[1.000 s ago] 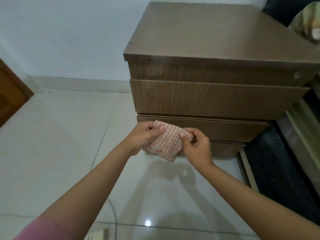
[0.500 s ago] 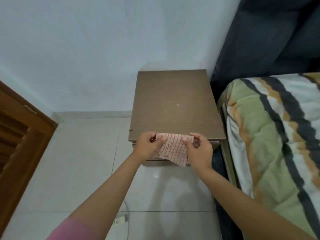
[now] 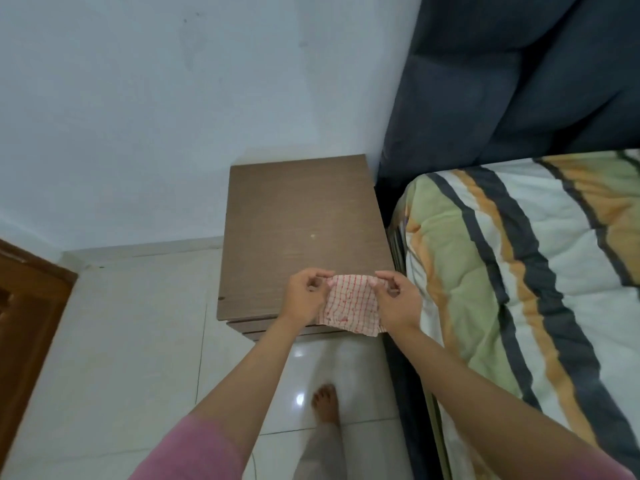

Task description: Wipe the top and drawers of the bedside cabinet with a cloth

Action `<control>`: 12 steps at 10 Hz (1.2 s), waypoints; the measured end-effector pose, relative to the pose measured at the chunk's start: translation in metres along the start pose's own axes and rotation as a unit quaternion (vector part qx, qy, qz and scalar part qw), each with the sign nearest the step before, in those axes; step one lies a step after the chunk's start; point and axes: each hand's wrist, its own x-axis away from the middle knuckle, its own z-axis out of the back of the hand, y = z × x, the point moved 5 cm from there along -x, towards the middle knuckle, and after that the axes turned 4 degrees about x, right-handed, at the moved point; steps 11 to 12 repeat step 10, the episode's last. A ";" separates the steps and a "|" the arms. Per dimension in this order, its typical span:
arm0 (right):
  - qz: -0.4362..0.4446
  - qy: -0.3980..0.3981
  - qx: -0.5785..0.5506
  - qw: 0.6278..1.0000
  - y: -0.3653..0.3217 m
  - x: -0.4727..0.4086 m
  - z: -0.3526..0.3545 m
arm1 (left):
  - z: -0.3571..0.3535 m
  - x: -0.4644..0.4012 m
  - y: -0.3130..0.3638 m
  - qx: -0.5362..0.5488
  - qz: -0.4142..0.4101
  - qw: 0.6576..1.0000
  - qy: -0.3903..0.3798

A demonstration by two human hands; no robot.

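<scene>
Together, the left hand (image 3: pixel 304 297) and the right hand (image 3: pixel 398 301) pinch the upper corners of a small white cloth with a red grid pattern (image 3: pixel 349 308), stretching it flat between them. Each hand grips its corner between thumb and fingertips, and the rest of the cloth hangs down. It is held above the front right part of the brown wood-grain bedside cabinet (image 3: pixel 298 230); whether it touches the top cannot be told. Below the cabinet's front edge, thin strips of the drawer fronts (image 3: pixel 249 327) show. A pink sleeve (image 3: pixel 194 452) covers the left upper arm. The cabinet stands against a pale wall (image 3: pixel 156 116), just beside a bed with a green, orange, white and dark striped quilt (image 3: pixel 519 271) and a dark padded headboard (image 3: pixel 519 74). A bare foot (image 3: pixel 325 403) rests on the glossy white tiled floor (image 3: pixel 121 341). A brown wooden door (image 3: pixel 27 323) stands at the left edge.
</scene>
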 end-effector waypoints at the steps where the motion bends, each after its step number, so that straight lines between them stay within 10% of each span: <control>1: -0.020 -0.010 0.032 0.999 0.012 -0.032 -0.006 | -0.022 -0.028 -0.015 0.001 0.040 0.999 -0.014; 8: -0.054 -0.151 0.175 0.971 0.074 -0.174 -0.053 | -0.101 -0.125 -0.077 -0.121 0.169 0.978 0.013; 12: -0.087 -0.056 0.054 0.993 0.036 -0.171 -0.006 | -0.082 -0.087 -0.041 -0.099 0.152 0.982 0.058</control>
